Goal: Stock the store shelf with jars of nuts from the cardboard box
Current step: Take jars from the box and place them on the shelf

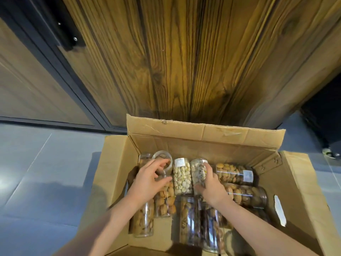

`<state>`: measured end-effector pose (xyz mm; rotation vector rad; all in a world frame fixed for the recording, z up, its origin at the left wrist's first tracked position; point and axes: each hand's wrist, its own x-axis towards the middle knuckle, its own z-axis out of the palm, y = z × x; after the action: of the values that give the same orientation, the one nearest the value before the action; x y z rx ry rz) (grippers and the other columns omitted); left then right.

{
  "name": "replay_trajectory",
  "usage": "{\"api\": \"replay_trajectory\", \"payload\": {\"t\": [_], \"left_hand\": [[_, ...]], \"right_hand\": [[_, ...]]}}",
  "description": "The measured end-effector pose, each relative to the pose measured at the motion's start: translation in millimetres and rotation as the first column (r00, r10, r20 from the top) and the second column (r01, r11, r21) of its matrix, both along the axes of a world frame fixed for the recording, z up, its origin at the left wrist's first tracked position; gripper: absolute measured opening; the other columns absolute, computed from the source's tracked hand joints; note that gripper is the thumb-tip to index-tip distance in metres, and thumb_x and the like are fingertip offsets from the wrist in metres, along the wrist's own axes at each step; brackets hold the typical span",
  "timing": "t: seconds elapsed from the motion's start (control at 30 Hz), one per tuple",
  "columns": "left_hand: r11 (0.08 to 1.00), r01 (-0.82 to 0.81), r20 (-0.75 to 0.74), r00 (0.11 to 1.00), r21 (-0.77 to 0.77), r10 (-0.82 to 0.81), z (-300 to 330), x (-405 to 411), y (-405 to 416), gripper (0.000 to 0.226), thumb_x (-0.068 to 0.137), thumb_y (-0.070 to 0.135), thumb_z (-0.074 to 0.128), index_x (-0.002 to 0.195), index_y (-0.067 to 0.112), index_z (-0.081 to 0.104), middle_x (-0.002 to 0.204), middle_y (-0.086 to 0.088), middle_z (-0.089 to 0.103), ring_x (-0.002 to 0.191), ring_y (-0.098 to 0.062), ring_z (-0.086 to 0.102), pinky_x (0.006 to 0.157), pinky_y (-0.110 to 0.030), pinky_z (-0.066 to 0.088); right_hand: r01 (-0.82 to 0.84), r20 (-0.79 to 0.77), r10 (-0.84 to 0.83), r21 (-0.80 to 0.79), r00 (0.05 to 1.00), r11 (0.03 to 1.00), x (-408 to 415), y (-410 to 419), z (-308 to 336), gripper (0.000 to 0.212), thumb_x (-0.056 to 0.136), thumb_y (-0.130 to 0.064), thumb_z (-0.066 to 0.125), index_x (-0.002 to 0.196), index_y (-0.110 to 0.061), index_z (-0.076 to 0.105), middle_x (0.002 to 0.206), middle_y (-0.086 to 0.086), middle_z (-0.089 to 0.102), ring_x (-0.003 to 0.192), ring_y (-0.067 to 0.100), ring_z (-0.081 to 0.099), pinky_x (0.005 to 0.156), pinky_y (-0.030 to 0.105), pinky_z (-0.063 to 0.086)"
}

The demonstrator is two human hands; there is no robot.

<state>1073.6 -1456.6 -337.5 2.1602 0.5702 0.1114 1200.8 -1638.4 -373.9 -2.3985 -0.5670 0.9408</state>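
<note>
An open cardboard box (118, 174) stands on the floor and holds several clear jars of nuts lying on their sides. My right hand (212, 187) grips a jar of pistachios (198, 172) in the middle of the box, fingers curled over its side. A second pistachio jar (182, 177) lies just left of it. My left hand (149, 180) reaches over a jar of walnuts (165, 200) and a tilted jar (163, 159) at the back left, its fingers curled and touching them. I cannot tell whether it holds one.
A dark wooden panel (175, 61) rises right behind the box. Grey floor tiles (46, 163) spread to the left. The box flaps (304, 182) stand open at the back and right. More jars (234, 173) lie at the right of the box.
</note>
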Motion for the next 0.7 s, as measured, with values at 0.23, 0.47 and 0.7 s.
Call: {"api": "replay_trajectory", "payload": {"t": [0.23, 0.47, 0.7], "left_hand": [[0.986, 0.003, -0.116, 0.993, -0.164, -0.022, 21, 9, -16, 0.059, 0.084, 0.043, 0.064, 0.137, 0.029, 0.041, 0.125, 0.018, 0.047, 0.100, 0.002, 0.058, 0.083, -0.020, 0.050], [0.870, -0.297, -0.005, 0.947, -0.394, 0.321, 57, 5, -5, 0.025, 0.081, 0.034, 0.069, 0.101, 0.033, 0.054, 0.100, 0.012, 0.067, 0.089, 0.003, 0.063, 0.075, -0.018, 0.050], [0.852, -0.360, -0.135, 0.933, -0.380, 0.334, 47, -28, 13, 0.060, 0.065, 0.052, 0.077, 0.113, 0.036, 0.046, 0.108, 0.014, 0.065, 0.103, -0.006, 0.063, 0.092, -0.037, 0.053]], "right_hand": [[-0.164, 0.102, 0.137, 0.348, 0.985, 0.923, -2, -9, 58, 0.074, 0.086, -0.040, 0.059, 0.142, -0.037, 0.011, 0.146, -0.007, 0.032, 0.127, 0.005, 0.043, 0.105, 0.033, 0.042], [-0.268, 0.115, 0.243, 0.491, 0.963, 0.829, -32, 38, 103, 0.062, 0.085, -0.041, 0.063, 0.130, -0.038, 0.020, 0.125, -0.029, 0.034, 0.111, -0.012, 0.045, 0.090, 0.007, 0.041], [-0.144, 0.137, 0.105, 0.325, 0.985, 0.935, -17, 22, 70, 0.059, 0.085, -0.040, 0.062, 0.135, -0.021, 0.036, 0.132, -0.007, 0.043, 0.114, 0.003, 0.046, 0.100, 0.028, 0.044]]}}
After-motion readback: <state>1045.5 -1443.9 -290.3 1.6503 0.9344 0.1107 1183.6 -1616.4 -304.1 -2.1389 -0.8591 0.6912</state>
